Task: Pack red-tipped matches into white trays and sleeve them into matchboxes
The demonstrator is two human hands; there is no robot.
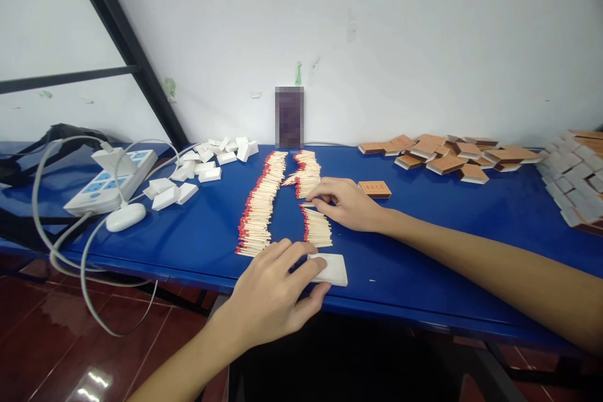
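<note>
Holding small white cardboard tray (335, 270) at near edge of blue worktop (198, 232) with my left hand (276, 292): thumb on near side, fingers curled over top. Right hand (348, 204) palm down, fingertips on right row of red-tipped wooden matchsticks (316, 227); cannot tell if pinching any. Row runs away from me, sticks crosswise, heads left, near end just beyond tray. Right hand nearer sticks.
</note>
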